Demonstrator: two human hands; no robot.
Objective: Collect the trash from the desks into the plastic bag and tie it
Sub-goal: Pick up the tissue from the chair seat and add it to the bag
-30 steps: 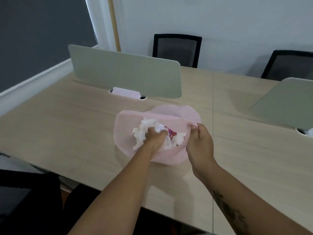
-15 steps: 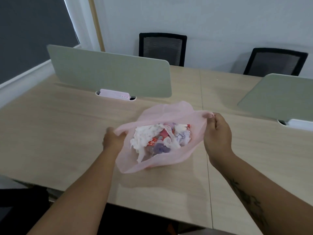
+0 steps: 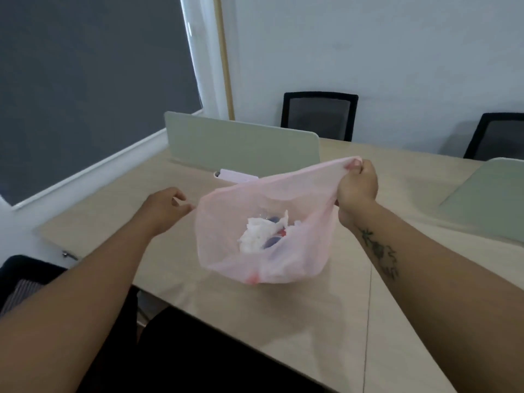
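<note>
i've lifted the pink plastic bag off the desk since a moment ago; it hangs near the front edge, crumpled tissues inside. my right hand pinches its rim; my left hand has let go, fingers loosely spread.

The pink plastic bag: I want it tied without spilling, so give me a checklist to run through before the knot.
1. Right hand grips one rim corner of the pink plastic bag: ok.
2. Left hand holds the opposite rim: not ok, open beside it.
3. Crumpled tissues and wrappers sit low inside: ok.
4. Bag mouth gathered shut: not ok.
5. Desk free of leftover trash: ok in view.
</note>
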